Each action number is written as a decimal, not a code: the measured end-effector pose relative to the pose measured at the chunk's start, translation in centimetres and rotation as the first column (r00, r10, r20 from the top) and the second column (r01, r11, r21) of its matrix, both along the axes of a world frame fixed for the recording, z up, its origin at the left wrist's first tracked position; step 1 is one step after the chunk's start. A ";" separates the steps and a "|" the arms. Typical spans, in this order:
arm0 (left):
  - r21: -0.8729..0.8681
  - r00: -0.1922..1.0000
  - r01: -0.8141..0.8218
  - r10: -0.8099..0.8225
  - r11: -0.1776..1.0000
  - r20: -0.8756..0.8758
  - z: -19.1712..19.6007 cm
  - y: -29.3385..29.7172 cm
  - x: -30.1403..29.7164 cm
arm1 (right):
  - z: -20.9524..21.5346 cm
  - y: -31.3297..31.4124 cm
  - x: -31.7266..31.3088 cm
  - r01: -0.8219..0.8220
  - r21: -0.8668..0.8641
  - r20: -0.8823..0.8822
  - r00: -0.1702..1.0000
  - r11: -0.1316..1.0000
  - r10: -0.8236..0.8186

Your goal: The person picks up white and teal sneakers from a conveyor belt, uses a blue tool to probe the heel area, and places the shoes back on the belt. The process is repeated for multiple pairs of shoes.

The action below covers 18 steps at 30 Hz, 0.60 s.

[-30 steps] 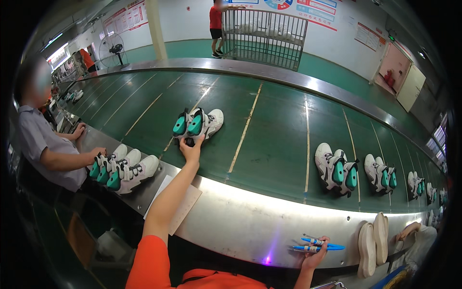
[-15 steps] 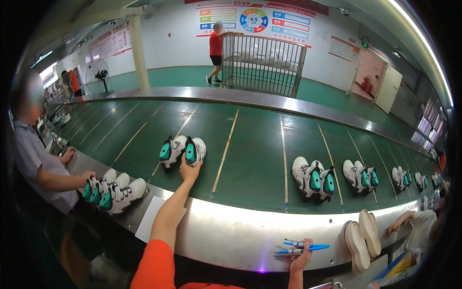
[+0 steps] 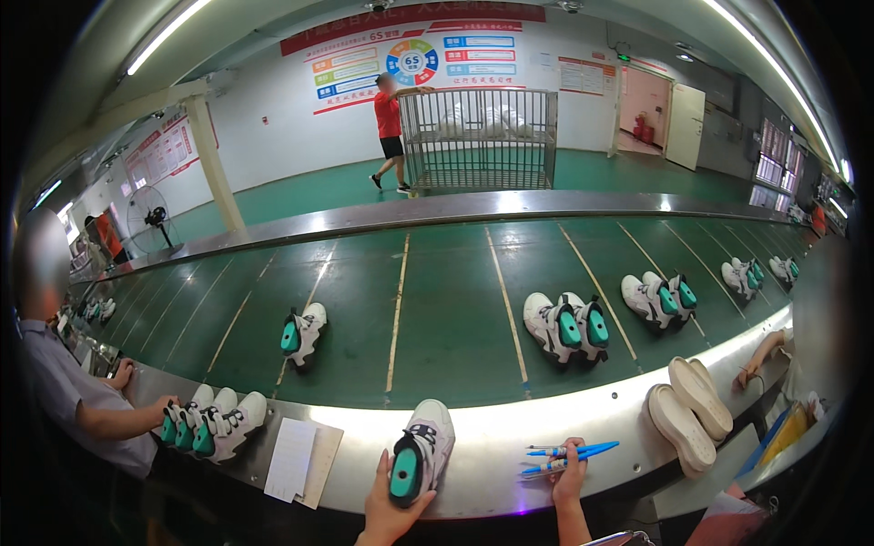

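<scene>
My left hand [image 3: 393, 502] grips a white sneaker [image 3: 428, 443] by its heel, fingers around the teal heel patch, over the metal ledge. Its toe points toward the belt. In my right hand [image 3: 570, 475] are two slim blue pens [image 3: 583, 450], lying crosswise above the ledge. A single similar sneaker [image 3: 304, 333] stands on the green conveyor belt [image 3: 446, 300] ahead and to the left. Farther right on the belt are a pair of sneakers [image 3: 566, 328] and another pair [image 3: 659, 300], teal heels toward me.
Two cream soles [image 3: 681, 428] lie on the metal ledge [image 3: 355, 428] at right. Paper sheets [image 3: 291, 460] lie at left. A co-worker's hand [image 3: 168, 409] touches several sneakers [image 3: 218, 423] there; another person's hand [image 3: 748, 371] rests at right. A person pushes a cage cart [image 3: 478, 141] beyond the belt.
My left hand has lifted one sneaker of the pair off the belt and drawn it back toward me over the ledge; its mate stays on the belt. The view has shifted. My right hand still holds the pens.
</scene>
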<state>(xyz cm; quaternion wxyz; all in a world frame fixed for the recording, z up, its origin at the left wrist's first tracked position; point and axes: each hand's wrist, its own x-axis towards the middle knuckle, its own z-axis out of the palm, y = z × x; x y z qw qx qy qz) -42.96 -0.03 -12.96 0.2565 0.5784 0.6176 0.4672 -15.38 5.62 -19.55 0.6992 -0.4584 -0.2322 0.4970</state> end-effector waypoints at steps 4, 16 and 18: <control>-0.261 0.930 0.333 -0.270 0.906 0.249 0.6 0.9 -0.5 | -0.1 -0.2 0.4 0.020 -0.014 0.059 0.998 1.000 -0.019; -0.382 0.966 0.229 -0.257 0.895 -0.024 -5.9 19.7 -2.2 | -0.2 0.0 -0.6 0.018 0.020 0.004 1.000 1.000 -0.019; -0.366 0.918 0.353 -0.244 0.861 0.312 -4.6 19.4 -1.5 | -0.2 -0.3 -0.6 0.012 0.024 0.022 1.000 1.000 -0.013</control>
